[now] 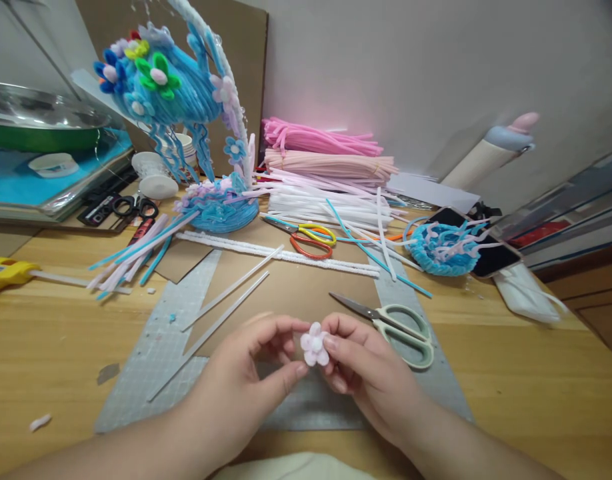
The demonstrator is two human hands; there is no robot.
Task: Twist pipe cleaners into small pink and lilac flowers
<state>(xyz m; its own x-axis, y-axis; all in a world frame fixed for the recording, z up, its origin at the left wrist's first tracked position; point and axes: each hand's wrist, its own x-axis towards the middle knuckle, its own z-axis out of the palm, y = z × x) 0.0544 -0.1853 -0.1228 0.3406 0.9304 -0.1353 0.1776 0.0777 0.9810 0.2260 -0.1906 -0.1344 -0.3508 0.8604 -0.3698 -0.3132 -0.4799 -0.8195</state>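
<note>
A small pale pink pipe-cleaner flower [315,345] with a whitish centre faces me, held up over the mat. My right hand [363,357] pinches its right side between thumb and forefinger. My left hand [259,373] is at the flower's other side, its thumb and forefinger spread apart close to the petals; whether they touch cannot be made out. Just right of the hands lie green-handled scissors [403,327], blades pointing left. Two translucent glue sticks [221,320] rest left of the flower on brown cardboard [296,290] over a grey cutting mat [131,393].
Behind stands a blue fuzzy hanging ornament [181,87] with flowers. Bundles of pipe cleaners [321,203] lie by the wall. Red-and-yellow-handled scissors [311,243] and a white twisted strip [286,257] cross the middle. A yellow glue gun [6,273] is left; a blue fuzzy piece [441,250] is right.
</note>
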